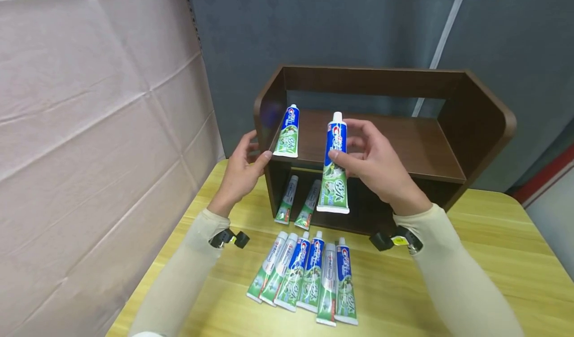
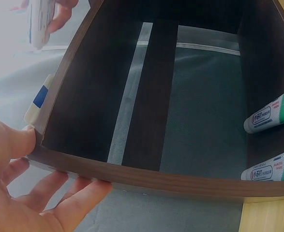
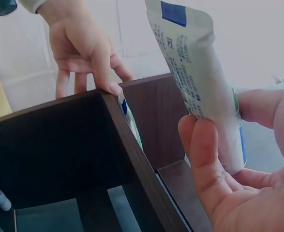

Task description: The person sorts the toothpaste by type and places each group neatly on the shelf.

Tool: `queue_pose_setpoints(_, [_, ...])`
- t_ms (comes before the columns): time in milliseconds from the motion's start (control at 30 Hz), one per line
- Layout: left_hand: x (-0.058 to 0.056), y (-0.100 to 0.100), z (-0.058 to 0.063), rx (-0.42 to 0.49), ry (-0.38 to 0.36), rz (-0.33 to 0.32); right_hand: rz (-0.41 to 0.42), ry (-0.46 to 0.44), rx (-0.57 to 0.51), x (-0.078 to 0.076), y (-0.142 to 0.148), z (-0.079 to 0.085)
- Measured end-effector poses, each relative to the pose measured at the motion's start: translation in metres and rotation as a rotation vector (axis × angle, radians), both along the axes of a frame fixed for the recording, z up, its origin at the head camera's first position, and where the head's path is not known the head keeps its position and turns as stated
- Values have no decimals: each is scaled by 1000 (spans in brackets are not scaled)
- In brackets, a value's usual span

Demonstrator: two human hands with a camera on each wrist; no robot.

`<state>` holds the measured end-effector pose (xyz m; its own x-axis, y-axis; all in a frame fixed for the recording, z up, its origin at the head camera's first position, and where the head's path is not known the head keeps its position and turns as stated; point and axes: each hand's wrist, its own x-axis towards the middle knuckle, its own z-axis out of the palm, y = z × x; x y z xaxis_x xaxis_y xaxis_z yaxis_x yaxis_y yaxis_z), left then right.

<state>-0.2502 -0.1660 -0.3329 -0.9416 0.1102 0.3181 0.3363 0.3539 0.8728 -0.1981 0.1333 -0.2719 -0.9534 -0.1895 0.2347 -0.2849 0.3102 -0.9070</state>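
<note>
My right hand (image 1: pixel 374 165) pinches a blue-and-green toothpaste tube (image 1: pixel 334 187) between thumb and fingers, cap up, in front of the upper shelf. The right wrist view shows its white printed back (image 3: pixel 195 72). With my left hand (image 1: pixel 242 170) I grip the left side panel of the dark brown shelf (image 1: pixel 367 73), thumb on its front edge and fingers along the outside, as the left wrist view shows. Just beside that thumb, a similar toothpaste tube (image 1: pixel 288 135) leans upright at the upper level's left end.
Two grey-and-green toothpaste tubes (image 1: pixel 287 200) lean in the lower compartment at left. Several more tubes (image 1: pixel 293 277), of both designs, lie in a row on the wooden table (image 1: pixel 493 257) before the shelf. A pale fabric wall (image 1: pixel 98 102) stands left, a dark curtain (image 1: pixel 336 23) behind.
</note>
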Motion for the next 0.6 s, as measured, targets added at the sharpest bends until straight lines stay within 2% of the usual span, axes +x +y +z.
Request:
queue_pose_setpoints(367, [1, 2, -2, -1, 4, -9, -24, -25, -5, -28, -5, 13])
queue_pose_setpoints(600, [1, 2, -1, 5, 8, -10, -26, -63, 11, -47, -12, 27])
